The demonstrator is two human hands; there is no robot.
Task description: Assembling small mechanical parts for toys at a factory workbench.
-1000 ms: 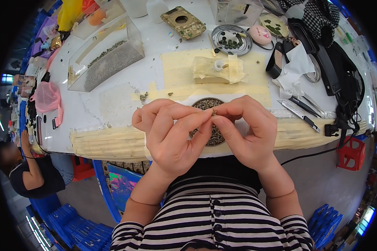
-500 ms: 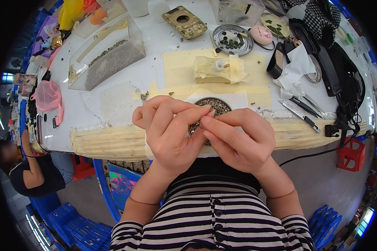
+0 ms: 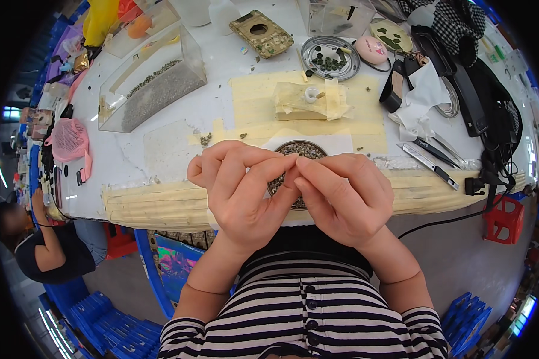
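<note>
My left hand (image 3: 241,192) and my right hand (image 3: 348,197) meet at the fingertips in front of me, thumbs and forefingers pinched. Whatever sits between them is too small or too hidden to name. Right under the fingers stands a round tin (image 3: 306,141) filled with tiny grey-brown pieces (image 3: 310,152), partly covered by my hands. It rests on a white sheet (image 3: 341,143) near the table's front edge. Just beyond lies a block wrapped in yellowish tape (image 3: 302,110), with a small white cup (image 3: 312,94) on top.
A clear bin (image 3: 194,75) of small grey pieces stands at the left. Farther back are a camouflage-patterned part with a round hole (image 3: 276,46) and a metal dish (image 3: 354,67) of dark green pieces. A utility knife (image 3: 428,165) and tweezers (image 3: 435,153) lie right. Another person (image 3: 51,251) sits far left.
My hands stay over the tin, fingertips still together. The right forefinger and thumb have shifted slightly, with the forefinger now higher against the left fingertips.
</note>
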